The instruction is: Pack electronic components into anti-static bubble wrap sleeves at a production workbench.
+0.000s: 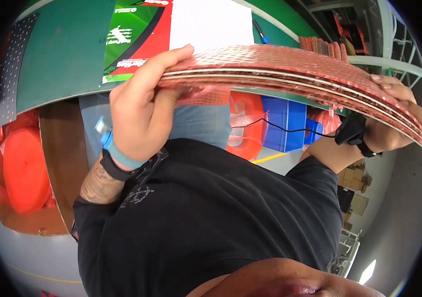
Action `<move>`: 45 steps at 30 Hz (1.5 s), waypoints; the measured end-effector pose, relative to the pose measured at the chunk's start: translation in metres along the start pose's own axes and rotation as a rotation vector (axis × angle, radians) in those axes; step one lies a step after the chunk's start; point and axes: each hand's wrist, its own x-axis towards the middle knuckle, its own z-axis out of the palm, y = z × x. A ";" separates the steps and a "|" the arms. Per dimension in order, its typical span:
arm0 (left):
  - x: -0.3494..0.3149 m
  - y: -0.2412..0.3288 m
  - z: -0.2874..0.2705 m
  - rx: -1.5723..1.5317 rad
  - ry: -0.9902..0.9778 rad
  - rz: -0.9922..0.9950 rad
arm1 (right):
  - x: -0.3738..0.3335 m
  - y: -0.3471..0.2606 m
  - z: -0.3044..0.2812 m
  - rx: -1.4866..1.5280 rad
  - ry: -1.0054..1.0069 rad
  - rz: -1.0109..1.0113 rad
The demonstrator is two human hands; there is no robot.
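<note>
Red bubble-film bundle [270,58], upper centre to right of frame, grasped at opposite ends by left hand [139,109] and right hand [388,134]; probably stiff, slippery-skinned, best supported at both ends.

The red wrap [280,58] looks like glossy, dimpled plastic.

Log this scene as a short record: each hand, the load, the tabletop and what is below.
Left hand: grips the left end of the red bubble-wrapped stack
Right hand: grips its right end
Load: flat, layered, pale edges showing
Green table: white sheet
Below: blue bin; red roll in a cardboard box
</note>
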 end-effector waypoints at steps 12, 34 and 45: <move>0.014 -0.005 0.005 -0.217 0.041 -0.030 | -0.001 -0.004 -0.009 -0.137 0.084 -0.008; 0.062 -0.096 0.051 -1.209 -0.009 -0.781 | 0.027 0.091 0.213 -0.738 0.026 -0.100; 0.005 -0.093 0.031 -0.762 -0.065 -0.815 | -0.007 0.077 0.228 -0.400 -0.180 0.144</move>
